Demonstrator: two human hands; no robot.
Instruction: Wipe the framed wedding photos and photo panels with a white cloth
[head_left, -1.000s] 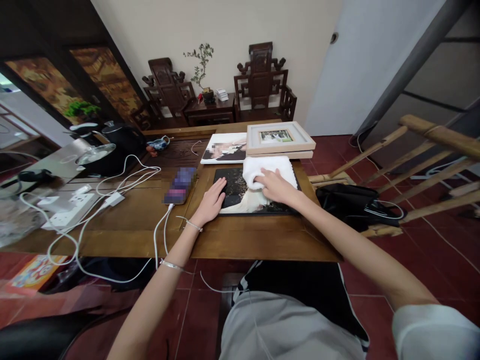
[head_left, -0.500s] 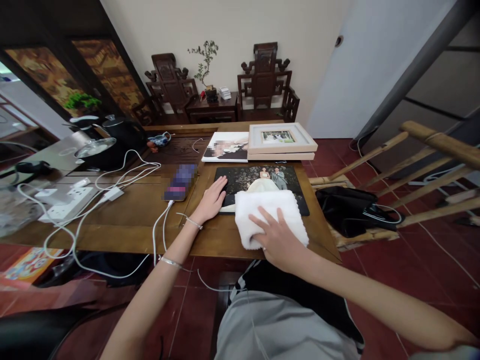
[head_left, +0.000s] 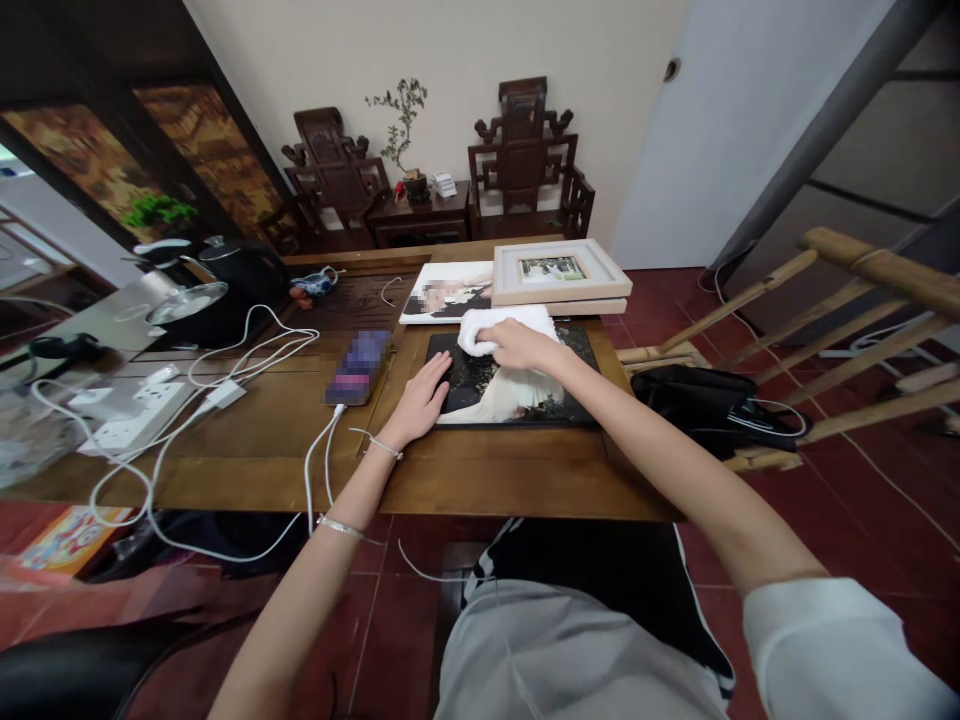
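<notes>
A dark wedding photo panel (head_left: pixel 510 397) lies flat on the wooden table in front of me, a white dress showing on it. My left hand (head_left: pixel 421 400) rests flat on its left edge, fingers stretched out and close together. Near the panel's far edge, my right hand (head_left: pixel 521 347) grips a folded white towel (head_left: pixel 471 328) and presses it on the surface. The towel and my right forearm cover the upper part and some of the right side of the picture.
Beyond the panel lie a white-edged photo print (head_left: pixel 442 297) and a stacked pale wooden frame (head_left: pixel 555 270). Left of my hand is a phone (head_left: pixel 358 367) on a white cable. A power strip (head_left: pixel 146 410), pot (head_left: pixel 187 305) and kettle (head_left: pixel 240 270) stand farther left. A bamboo chair (head_left: pixel 862 330) is at right.
My right hand has moved the towel from the panel's near edge to its far edge, and the towel looks more bunched. My left hand stays in place.
</notes>
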